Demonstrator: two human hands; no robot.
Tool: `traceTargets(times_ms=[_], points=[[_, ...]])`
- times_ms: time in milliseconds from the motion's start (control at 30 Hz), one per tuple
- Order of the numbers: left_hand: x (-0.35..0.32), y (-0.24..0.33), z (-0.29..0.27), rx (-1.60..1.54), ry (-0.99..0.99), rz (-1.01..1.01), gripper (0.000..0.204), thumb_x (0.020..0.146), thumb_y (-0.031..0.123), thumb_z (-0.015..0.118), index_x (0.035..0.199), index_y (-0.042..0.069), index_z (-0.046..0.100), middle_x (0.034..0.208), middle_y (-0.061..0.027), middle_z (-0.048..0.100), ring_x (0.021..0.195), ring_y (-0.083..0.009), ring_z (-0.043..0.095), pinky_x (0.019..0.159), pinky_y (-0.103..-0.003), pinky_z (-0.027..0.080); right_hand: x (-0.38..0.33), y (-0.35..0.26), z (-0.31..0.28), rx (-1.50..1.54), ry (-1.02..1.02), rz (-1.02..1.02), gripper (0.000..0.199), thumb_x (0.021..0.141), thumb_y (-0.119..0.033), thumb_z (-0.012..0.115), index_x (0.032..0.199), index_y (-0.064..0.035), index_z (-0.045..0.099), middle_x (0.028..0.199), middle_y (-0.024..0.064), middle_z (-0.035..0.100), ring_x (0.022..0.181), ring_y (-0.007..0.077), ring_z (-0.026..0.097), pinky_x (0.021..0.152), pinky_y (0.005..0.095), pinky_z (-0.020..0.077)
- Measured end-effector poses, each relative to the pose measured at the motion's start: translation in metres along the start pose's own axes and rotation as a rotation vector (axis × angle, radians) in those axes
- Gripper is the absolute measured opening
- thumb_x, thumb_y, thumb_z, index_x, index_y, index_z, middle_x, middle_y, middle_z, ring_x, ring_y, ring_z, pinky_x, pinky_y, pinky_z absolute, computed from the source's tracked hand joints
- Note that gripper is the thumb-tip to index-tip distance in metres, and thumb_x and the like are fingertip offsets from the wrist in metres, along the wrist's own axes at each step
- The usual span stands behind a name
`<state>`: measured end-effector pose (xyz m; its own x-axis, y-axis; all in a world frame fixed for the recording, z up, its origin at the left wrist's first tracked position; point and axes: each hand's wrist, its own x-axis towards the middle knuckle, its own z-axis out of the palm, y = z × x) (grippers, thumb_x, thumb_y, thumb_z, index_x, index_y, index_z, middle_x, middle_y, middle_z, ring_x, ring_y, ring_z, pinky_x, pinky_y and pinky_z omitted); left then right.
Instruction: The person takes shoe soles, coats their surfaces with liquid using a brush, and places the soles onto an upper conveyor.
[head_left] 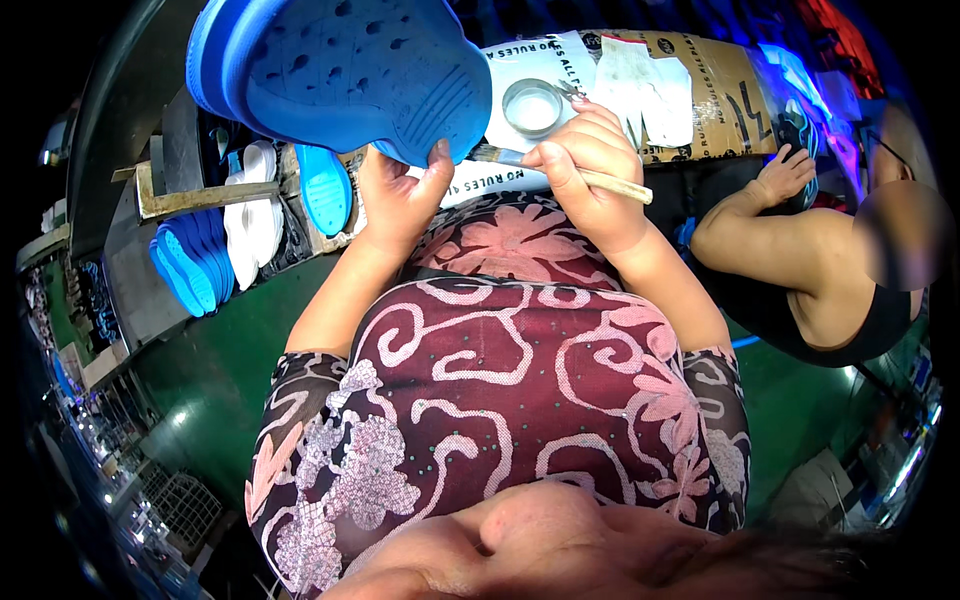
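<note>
Close to the camera, a large blue foam shoe sole (345,75) with a raised rim, small hollows and fine grooves is held up by my left hand (402,190). That hand pinches its near end between thumb and fingers. My right hand (597,172) is closed round the pale wooden handle of a flat brush (615,186). The brush head points left, close to the sole's near end; whether it touches cannot be made out. Just beyond my right hand stands a round dish (532,107) with whitish contents. A small dark tool by my right fingertips is unclear.
The bench carries printed cardboard (720,95) and white paper sheets (645,95). On the left lie a single blue sole (324,190), white soles (252,215), stacked blue soles (190,262) and a wooden bar (205,200). At right, a co-worker's arm (755,235) reaches to a shoe.
</note>
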<state>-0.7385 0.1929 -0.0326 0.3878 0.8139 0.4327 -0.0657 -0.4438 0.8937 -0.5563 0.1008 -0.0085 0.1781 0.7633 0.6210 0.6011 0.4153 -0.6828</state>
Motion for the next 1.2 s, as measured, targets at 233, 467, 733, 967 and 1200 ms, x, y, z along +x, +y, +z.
traceTargets(times_ms=[233,467,733,967,1200], points=[[0.017,0.010,-0.003,0.050,0.000,0.100,0.032,0.073,-0.007,0.057,0.104,-0.004,0.052,0.096,-0.0112,0.060,0.089,-0.0169,0.058,0.082,-0.029,0.044,-0.008,0.007,-0.021,-0.027,0.011,0.090,0.025,0.084,-0.013,0.051,0.063,-0.0017,0.061,0.060,0.0052,0.058,0.058,0.0197,0.052,0.080,0.0358,0.0389],[0.037,0.093,-0.010,-0.181,-0.299,-0.204,0.039,0.076,0.000,0.054,0.113,-0.006,0.043,0.092,-0.0145,0.058,0.065,-0.0131,0.059,0.053,-0.023,0.048,-0.038,0.015,-0.033,-0.047,0.189,0.146,0.026,0.085,-0.014,0.051,0.063,-0.0033,0.060,0.061,0.0074,0.055,0.063,0.0218,0.051,0.063,0.0332,0.0405],[0.142,0.135,0.103,-0.468,-1.162,-0.375,0.069,0.069,0.013,0.061,0.128,-0.004,0.028,0.074,-0.0120,0.058,0.039,-0.0114,0.051,0.036,-0.021,0.044,-0.059,0.019,-0.035,-0.063,0.355,0.285,0.021,0.084,-0.009,0.052,0.067,-0.0006,0.060,0.060,0.0093,0.057,0.058,0.0226,0.054,0.058,0.0315,0.0407],[0.279,0.140,0.261,-1.257,-0.726,-0.509,0.046,0.085,0.024,0.057,0.109,-0.013,0.043,0.106,-0.0227,0.055,0.089,-0.0250,0.059,0.080,-0.028,0.050,-0.063,0.022,-0.034,0.043,0.302,0.416,0.029,0.088,-0.015,0.050,0.067,0.0031,0.058,0.061,0.0079,0.055,0.057,0.0155,0.052,0.056,0.0268,0.0401],[0.169,0.086,0.119,-0.650,-0.669,-0.311,0.051,0.087,0.031,0.055,0.126,0.002,0.041,0.083,-0.0076,0.055,0.071,-0.0135,0.053,0.072,-0.029,0.048,-0.069,0.029,-0.025,0.158,0.316,0.489,0.029,0.090,-0.016,0.048,0.071,0.0022,0.060,0.062,0.0064,0.055,0.058,0.0127,0.052,0.056,0.0250,0.0409]])
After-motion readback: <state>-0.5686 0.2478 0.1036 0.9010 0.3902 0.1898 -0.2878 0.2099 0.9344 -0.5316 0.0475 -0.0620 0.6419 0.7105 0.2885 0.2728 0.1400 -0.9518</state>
